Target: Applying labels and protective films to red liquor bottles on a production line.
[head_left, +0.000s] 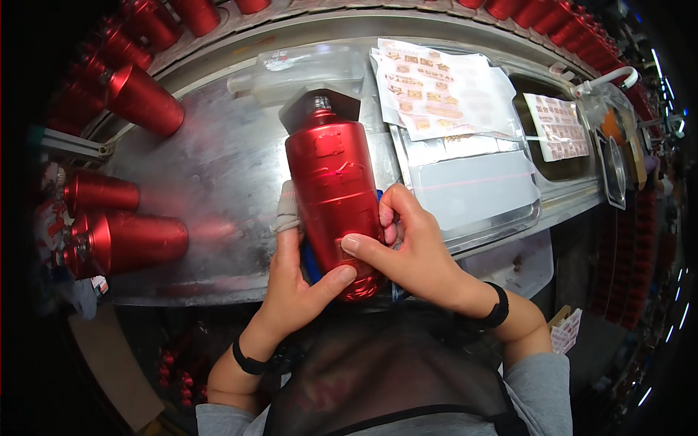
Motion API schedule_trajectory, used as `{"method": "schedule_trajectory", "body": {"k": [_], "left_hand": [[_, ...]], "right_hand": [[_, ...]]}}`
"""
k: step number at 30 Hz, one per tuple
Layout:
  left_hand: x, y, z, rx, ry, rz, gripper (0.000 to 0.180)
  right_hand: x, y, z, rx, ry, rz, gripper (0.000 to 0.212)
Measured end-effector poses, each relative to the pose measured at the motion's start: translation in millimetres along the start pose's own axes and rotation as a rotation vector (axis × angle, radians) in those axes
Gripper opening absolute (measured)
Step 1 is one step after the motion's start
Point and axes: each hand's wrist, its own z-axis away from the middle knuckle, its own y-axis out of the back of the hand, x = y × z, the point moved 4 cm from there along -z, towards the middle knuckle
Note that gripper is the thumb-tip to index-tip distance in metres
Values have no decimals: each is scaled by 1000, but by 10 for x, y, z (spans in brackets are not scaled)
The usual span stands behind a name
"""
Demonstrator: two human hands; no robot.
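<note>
A shiny red bottle [334,167] lies tilted in front of me, its threaded neck pointing away and its base toward my body. My left hand [302,280] grips it from the left, thumb near the base and grey coverings on the fingers. From the right, my right hand [414,247] holds the same bottle, with its thumb pressed on the lower body and pink coverings on its curled fingers. Slightly raised patches show on the bottle's surface. Behind the neck sits a dark angular piece [350,109]. A bit of blue material shows beneath the bottle.
Printed label sheets [451,87] and a pale sheet [472,189] lie to the right. Beyond them is a basin with another label sheet [556,127] and a white pipe [611,78]. A clear bottle [313,69] lies at the back. Red bottles [145,99] stand left and along the far conveyor.
</note>
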Motion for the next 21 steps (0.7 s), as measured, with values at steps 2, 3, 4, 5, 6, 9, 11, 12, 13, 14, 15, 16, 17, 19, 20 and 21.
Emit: {"method": "schedule_trajectory", "body": {"k": [2, 3, 4, 5, 6, 9, 11, 12, 13, 14, 15, 16, 17, 19, 20, 21], "left_hand": [[2, 17, 14, 4, -2, 1, 108], [3, 20, 15, -3, -9, 0, 108], [0, 26, 17, -9, -15, 0, 108], [-31, 52, 29, -5, -16, -2, 108], [-76, 79, 44, -19, -12, -13, 108], [-89, 87, 39, -26, -6, -18, 107], [-57, 59, 28, -22, -2, -10, 107], [-21, 29, 17, -12, 0, 13, 107], [-2, 13, 10, -1, 2, 36, 107], [-1, 11, 8, -3, 2, 36, 107], [0, 12, 10, -8, 6, 28, 107], [0, 13, 10, -12, 10, 21, 108], [-3, 17, 8, -13, 9, 21, 108], [-18, 29, 14, -15, 19, 12, 109], [-19, 38, 12, -14, 19, 13, 109], [-14, 36, 9, -17, 16, 7, 109]], "right_hand": [[0, 15, 2, 0, 10, -14, 47], [9, 37, 8, -39, -53, -74, 46], [29, 54, 14, -79, -118, -134, 46], [50, 73, 40, -83, -115, -134, 46], [76, 78, 104, -104, -117, -151, 46], [105, 73, 191, -132, -129, -107, 51], [97, 55, 192, -106, -64, -43, 53], [97, 60, 183, -104, -65, -44, 53], [89, 64, 166, -119, -63, -49, 54], [86, 66, 155, -135, -60, -54, 55], [92, 73, 153, -133, -60, -54, 55], [106, 77, 153, -142, -70, -63, 55], [114, 79, 151, -151, -80, -71, 55], [108, 76, 146, -155, -81, -63, 55], [103, 72, 142, -159, -81, -55, 55], [102, 75, 148, -159, -80, -56, 55]]}}
